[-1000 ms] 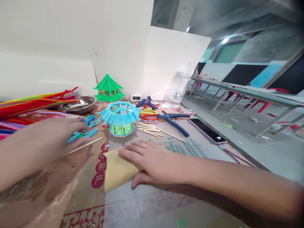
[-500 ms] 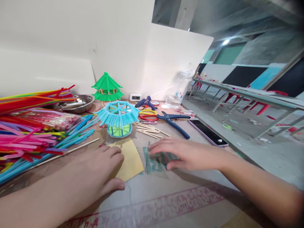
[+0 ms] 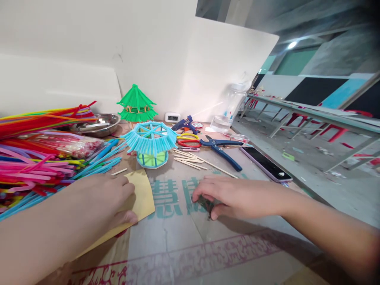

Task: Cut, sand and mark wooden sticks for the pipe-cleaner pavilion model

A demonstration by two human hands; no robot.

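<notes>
My left hand [image 3: 103, 202] lies palm down on a yellow card [image 3: 144, 194], with the thumb apart from the fingers. Part of the card is hidden beneath that hand. To the right, my right hand [image 3: 228, 196] curves its fingers and thumb around a crumpled, see-through piece that looks like clear plastic film [image 3: 206, 204]. Beyond both hands stands a small round model [image 3: 152, 144] with a light blue fringed roof and a green base. Loose wooden sticks [image 3: 190, 158] lie beside it.
Colourful pipe cleaners [image 3: 38, 170] are heaped at left by a metal bowl [image 3: 102, 126]. A green tiered roof model [image 3: 136, 105], clock [image 3: 172, 117], glue gun [image 3: 187, 124], blue cutters [image 3: 222, 149], phone [image 3: 265, 164] and clear bottle [image 3: 227, 111] stand or lie beyond the hands.
My left hand has slid left and nearer with the yellow card, uncovering green printed characters on the table. The clear film has gathered under my right hand, whose fingers are more curled. The view has shifted slightly.
</notes>
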